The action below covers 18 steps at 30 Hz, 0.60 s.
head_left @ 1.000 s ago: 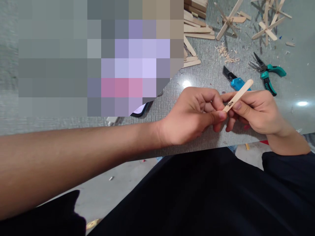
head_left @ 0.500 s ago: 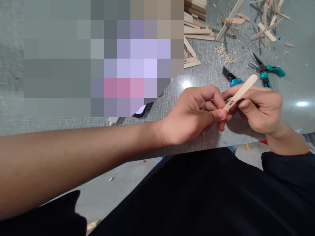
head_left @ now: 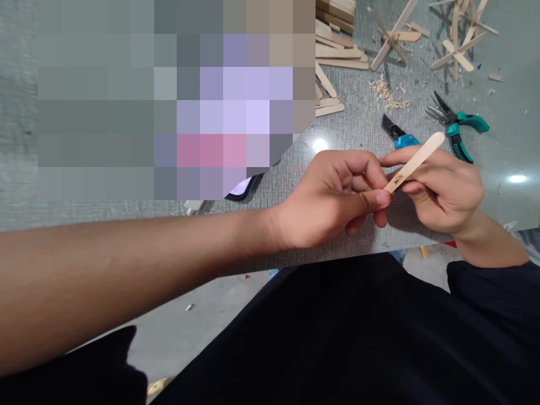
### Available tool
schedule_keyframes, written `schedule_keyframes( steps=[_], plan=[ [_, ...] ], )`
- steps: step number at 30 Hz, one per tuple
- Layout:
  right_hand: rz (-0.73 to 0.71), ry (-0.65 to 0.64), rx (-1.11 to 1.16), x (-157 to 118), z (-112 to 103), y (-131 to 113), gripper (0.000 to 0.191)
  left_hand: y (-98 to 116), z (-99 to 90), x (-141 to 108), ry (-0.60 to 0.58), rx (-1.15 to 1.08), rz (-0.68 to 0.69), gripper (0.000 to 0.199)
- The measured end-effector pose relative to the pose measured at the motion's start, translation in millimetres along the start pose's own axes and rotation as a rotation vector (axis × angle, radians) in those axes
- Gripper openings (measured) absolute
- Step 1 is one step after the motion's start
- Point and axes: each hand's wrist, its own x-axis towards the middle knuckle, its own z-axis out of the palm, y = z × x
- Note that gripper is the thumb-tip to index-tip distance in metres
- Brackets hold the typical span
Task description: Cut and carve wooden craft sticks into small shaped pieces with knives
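Observation:
A wooden craft stick slants up to the right above the table's front edge, with a small dark, rough mark near its lower end. My left hand pinches that lower end between thumb and fingers. Behind the stick is my right hand, its index finger reaching towards my left fingers and its thumb bent in against the other fingers. Whatever my right fingertips grip, if anything, is hidden by the stick. Just beyond my right hand lie a blue-handled box cutter and teal-handled pliers.
Craft sticks lie piled at the back, beside a heap of wood shavings. Crossed-stick assemblies stand at the back right. A phone lies partly behind a pixelated area. The grey table ends close to my body.
The stick has shifted slightly right and down. My right thumb has bent in lower behind it, and the right hand has turned a little. My left hand keeps its pinch.

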Motion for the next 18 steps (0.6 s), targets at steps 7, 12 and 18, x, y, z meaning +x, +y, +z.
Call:
schedule_keyframes(
  steps=[7, 12, 18],
  plan=[
    [-0.109, -0.045, -0.084, 0.8, -1.2, 2.1, 0.02, -0.8, 1.3, -4.1, -0.018, -0.062, -0.051, 0.032],
    [-0.121, -0.062, -0.134, 1.3, -0.2, 0.8, 0.022, -2.0, 3.6, -6.4, -0.006, -0.092, -0.063, 0.035],
    [0.022, -0.039, -0.082, -5.7, 2.4, -7.8, 0.026, -3.0, 6.2, -8.1, -0.001, -0.133, -0.05, 0.045]
  ],
)
